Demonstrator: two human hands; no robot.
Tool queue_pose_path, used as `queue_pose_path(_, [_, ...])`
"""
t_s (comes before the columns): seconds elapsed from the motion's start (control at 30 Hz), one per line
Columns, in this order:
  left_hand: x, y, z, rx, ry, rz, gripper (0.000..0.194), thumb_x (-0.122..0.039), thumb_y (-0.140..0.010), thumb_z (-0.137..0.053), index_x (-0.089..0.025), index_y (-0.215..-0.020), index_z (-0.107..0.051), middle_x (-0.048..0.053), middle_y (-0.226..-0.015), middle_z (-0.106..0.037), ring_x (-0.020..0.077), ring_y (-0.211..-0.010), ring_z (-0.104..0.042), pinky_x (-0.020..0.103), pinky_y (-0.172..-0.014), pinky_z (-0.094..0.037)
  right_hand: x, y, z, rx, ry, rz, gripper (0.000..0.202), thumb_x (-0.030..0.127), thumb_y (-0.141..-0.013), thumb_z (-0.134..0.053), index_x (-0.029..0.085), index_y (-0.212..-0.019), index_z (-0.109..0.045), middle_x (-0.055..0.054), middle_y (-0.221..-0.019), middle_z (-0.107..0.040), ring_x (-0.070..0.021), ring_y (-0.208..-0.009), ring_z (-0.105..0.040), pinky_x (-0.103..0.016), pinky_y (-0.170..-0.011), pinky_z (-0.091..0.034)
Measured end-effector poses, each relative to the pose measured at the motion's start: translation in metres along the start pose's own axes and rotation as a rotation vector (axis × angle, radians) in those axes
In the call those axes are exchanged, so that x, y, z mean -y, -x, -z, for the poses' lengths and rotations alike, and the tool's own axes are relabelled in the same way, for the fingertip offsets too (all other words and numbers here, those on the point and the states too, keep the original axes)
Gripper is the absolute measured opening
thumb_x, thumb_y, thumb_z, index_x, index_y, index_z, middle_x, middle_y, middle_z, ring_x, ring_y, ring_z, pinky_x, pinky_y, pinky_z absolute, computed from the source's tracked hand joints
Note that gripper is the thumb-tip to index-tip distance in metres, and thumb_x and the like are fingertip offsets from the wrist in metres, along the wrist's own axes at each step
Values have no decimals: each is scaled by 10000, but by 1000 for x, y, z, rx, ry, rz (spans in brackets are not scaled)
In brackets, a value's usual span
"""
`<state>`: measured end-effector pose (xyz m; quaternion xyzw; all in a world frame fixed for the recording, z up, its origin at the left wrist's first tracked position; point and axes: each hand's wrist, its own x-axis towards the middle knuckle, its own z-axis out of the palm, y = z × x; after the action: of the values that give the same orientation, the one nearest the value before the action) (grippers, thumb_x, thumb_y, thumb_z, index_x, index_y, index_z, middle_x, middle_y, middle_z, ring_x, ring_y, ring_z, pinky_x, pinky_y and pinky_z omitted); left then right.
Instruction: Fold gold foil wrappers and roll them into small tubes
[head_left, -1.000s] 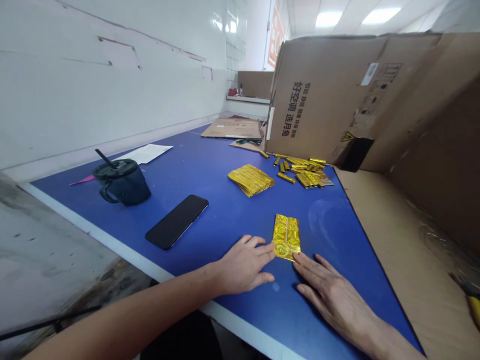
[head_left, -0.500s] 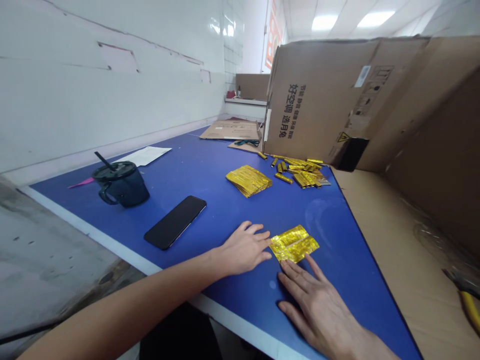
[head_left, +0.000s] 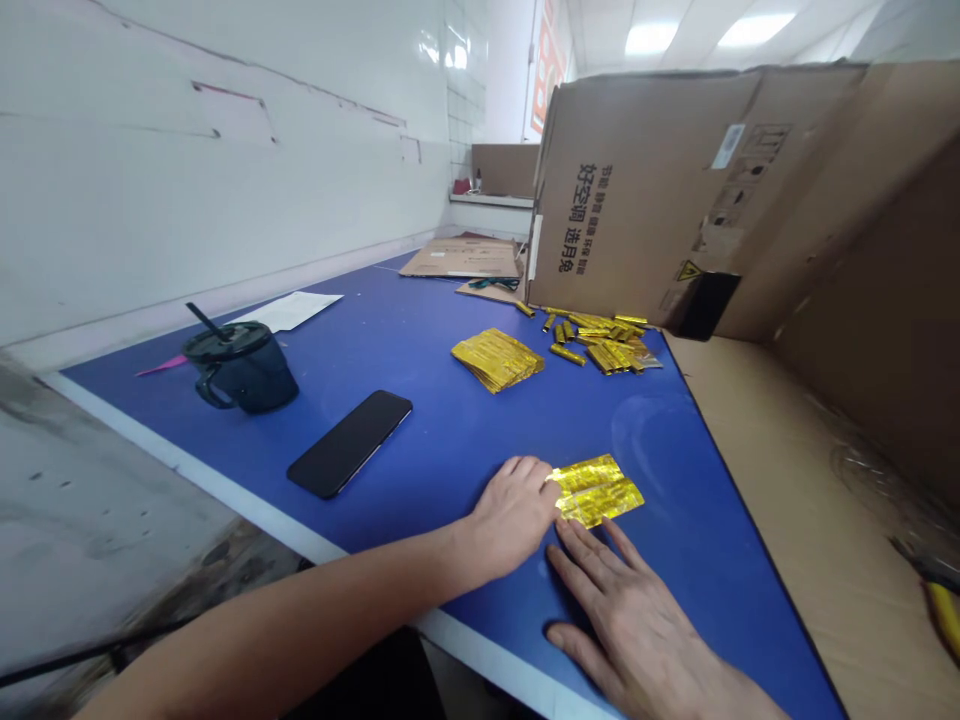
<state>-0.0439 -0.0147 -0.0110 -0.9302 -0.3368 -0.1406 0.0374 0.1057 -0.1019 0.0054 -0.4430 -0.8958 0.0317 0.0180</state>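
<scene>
A creased sheet of gold foil paper (head_left: pixel 604 488) lies on the blue tabletop in front of me. My left hand (head_left: pixel 520 510) has its fingers curled down over the sheet's left end, and the fingertips are hidden beneath the hand. At the sheet's near edge, my right hand (head_left: pixel 622 600) rests with fingers stretched out and thumb apart, its fingertips touching the foil. Farther back sits a stack of gold foil sheets (head_left: pixel 498 360). Behind it to the right is a pile of small rolled gold foil pieces (head_left: pixel 611 356).
A black phone (head_left: pixel 350 443) and a dark lidded mug with a straw (head_left: pixel 251 372) stand to the left, with white paper (head_left: pixel 294 310) behind. A large cardboard box (head_left: pixel 645 200) walls off the back right. Yellow-handled pliers (head_left: pixel 943 615) lie at the right edge.
My left hand has moved right and its spread fingers have curled onto the sheet's left end. The sheet has shifted slightly right. My right hand has barely moved.
</scene>
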Motion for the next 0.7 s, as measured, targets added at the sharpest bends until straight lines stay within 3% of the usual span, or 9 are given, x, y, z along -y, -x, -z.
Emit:
queue_pose_path(0.13, [-1,2,-1,43,35,-62,154,-183,-820,-443,-143,-929,-544,44,-925,-561,185,-895,-471,295,-757,-381,-2,3,-3,28,-22,-13,573,472,-823,-363,153,-1298,-331,-147,-1337,-297,-280,-1225,-254,-494,-977,-253])
queue_pose_path(0.3, [-5,3,-1,20,47,-15,195,-238,-822,-430,-131,-940,-542,63,-943,-557,201,-912,-469,319,-773,-376,-3,12,0,87,-89,-7,576,448,-814,-390,149,-1302,-318,-132,-1349,-260,-280,-1233,-230,-504,-978,-243])
queue_pose_path(0.43, [-10,5,1,27,54,1,277,-322,-820,-429,-120,-976,-536,81,-986,-552,214,-954,-464,337,-806,-364,-4,12,23,147,-204,-10,550,449,-790,-441,184,-1269,-387,-107,-1300,-385,-285,-1194,-326,-527,-983,-214])
queue_pose_path(0.53, [-12,10,2,29,46,-10,407,-426,-815,-412,-114,-1061,-504,111,-1088,-521,237,-1054,-419,361,-859,-333,-9,3,40,50,-289,-92,448,414,-834,-388,240,-1247,-410,-45,-1232,-494,-207,-1125,-442,-435,-994,-264])
queue_pose_path(0.6, [-13,14,2,26,43,-20,487,-487,-818,-367,-123,-1124,-469,125,-1165,-480,245,-1117,-375,374,-892,-306,-16,-7,42,-22,-299,-140,446,416,-852,-347,217,-1246,-411,-51,-1261,-463,-191,-1150,-412,-398,-989,-281])
queue_pose_path(0.7, [-13,20,2,42,50,-30,535,-537,-810,-337,-160,-1179,-426,120,-1231,-436,246,-1164,-337,383,-926,-271,-31,-20,29,-7,-293,-123,541,471,-836,-341,183,-1294,-336,-79,-1337,-349,-211,-1224,-293,-430,-1005,-231])
